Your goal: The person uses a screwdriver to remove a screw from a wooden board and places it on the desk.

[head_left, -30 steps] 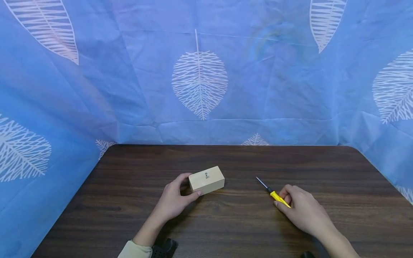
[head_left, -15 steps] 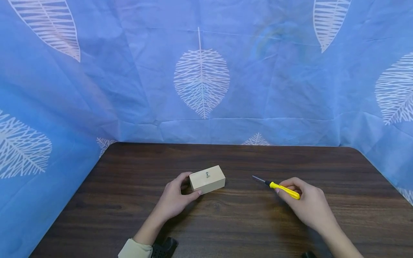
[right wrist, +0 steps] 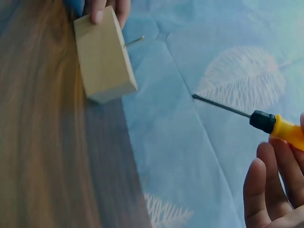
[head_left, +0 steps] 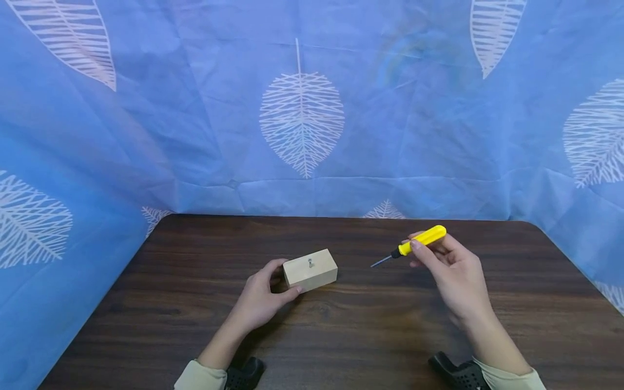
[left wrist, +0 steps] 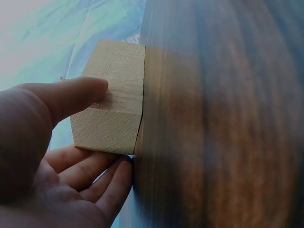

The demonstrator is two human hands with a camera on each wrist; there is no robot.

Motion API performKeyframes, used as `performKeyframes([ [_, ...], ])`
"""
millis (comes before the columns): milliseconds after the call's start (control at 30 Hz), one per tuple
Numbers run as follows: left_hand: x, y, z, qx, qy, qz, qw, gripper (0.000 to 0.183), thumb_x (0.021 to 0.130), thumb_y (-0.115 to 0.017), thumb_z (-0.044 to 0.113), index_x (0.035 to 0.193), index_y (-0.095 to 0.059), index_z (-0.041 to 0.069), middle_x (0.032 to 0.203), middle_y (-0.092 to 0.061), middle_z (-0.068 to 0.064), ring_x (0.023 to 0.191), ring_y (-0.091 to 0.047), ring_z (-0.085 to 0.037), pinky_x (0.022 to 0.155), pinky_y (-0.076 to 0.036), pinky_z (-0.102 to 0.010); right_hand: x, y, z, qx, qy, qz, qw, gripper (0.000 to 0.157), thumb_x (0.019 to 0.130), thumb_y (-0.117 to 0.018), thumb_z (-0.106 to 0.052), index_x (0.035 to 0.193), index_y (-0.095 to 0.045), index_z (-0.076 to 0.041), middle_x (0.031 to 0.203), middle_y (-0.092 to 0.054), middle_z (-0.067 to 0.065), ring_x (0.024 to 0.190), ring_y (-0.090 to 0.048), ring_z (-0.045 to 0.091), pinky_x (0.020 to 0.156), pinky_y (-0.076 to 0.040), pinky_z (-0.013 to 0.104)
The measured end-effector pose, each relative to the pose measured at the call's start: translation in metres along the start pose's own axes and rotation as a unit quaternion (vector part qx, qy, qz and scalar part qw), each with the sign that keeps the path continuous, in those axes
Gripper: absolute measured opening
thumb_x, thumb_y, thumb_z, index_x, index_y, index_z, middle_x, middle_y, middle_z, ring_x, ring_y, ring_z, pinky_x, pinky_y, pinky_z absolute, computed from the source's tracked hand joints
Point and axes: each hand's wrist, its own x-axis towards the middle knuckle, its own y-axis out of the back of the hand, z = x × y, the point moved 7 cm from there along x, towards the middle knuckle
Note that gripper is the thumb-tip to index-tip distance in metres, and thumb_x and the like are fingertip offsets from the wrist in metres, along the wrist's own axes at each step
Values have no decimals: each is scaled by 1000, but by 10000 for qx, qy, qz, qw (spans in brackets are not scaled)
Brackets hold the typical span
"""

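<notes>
A pale wooden block sits on the table, left of the right hand. From its top a small screw sticks up; the right wrist view shows the screw's shank side-on. My left hand holds the block's left end, thumb on the near face and fingers behind. In my right hand is a yellow-handled screwdriver, pinched by thumb and fingers above the table. Its handle points up to the right; its metal shaft slants down toward the block, the tip apart from the screw.
The dark wood-grain table has its far edge against a blue cloth with white leaf prints, which also hangs at both sides. Black wrist devices show near both cuffs.
My right hand has lifted the screwdriver and turned it, so the handle now rises to the right and the tip points down-left, closer to the block. The left hand keeps hold of the block.
</notes>
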Motion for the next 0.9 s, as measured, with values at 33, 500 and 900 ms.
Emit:
performKeyframes([
  [33,0,0,0,-2,20,-8,10000,59,96,-84,26,147,-60,10,140,-68,-19,132,-66,-45,110,-54,-61,1,-5,-3,168,70,-10,9998,31,105,-73,-17,133,-67,-5,117,-79,-14,101,-75,4,82,-63,20],
  [500,0,1,-1,49,19,3,10000,58,95,-85,24,146,-61,11,139,-69,-18,132,-67,-43,110,-54,-61,15,-52,-28,-119,-51,75,9999,39,101,-78,-20,134,-65,-4,117,-71,-14,105,-71,4,92,-59,14],
  [900,3,1,-2,61,-15,2,10000,58,96,-84,24,147,-61,11,140,-68,-19,132,-66,-44,110,-54,-61,25,-83,-42,516,342,-38,9981,23,98,-82,-15,118,-79,-6,120,-79,-5,104,-74,11,94,-61,20],
])
